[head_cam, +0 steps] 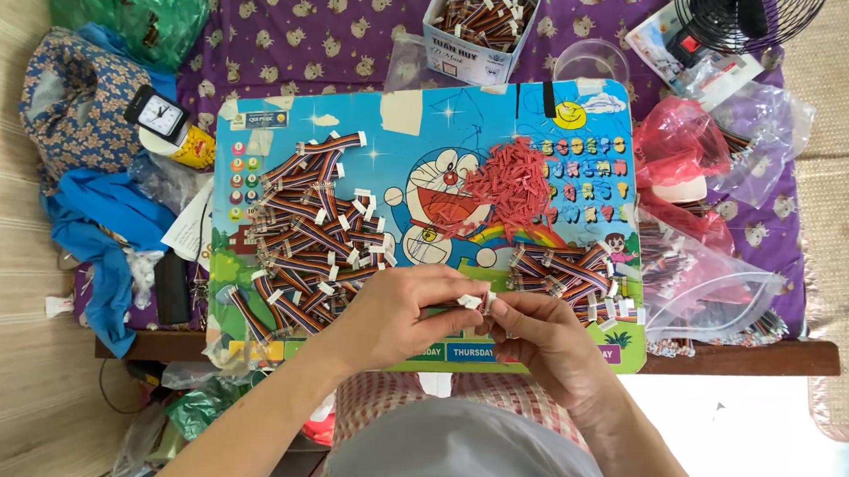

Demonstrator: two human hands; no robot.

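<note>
My fingertips pinch a short cable (482, 302) with a white plug at its end: my left hand (399, 316) clamps the plug from the left, thumb and forefinger pressed together on it, and my right hand (543, 336) closes on the wires just beside it, fingers curled tight (I cannot tell how much of the cable lies hidden inside that fist). The cable hangs just over the near edge of the board (420, 124), a bright cartoon play board that I'll use as my landmark.

On the board's left half lies a big heap (305, 229) of striped cables with white plugs, touching my left wrist. On its right near corner sits a smaller pile (569, 275) of the same cables, just beyond my right knuckles. Between them, toward the board's middle, is a tangle of red ties (508, 182).

Past the board's far edge stands a box (477, 22) full of more cables. Off the board's right side are clear bags (713, 288) and a red bag (673, 142), with a fan (748, 0) at the far right corner. Off the left side lie a small clock (157, 114) and blue cloth (109, 233).
</note>
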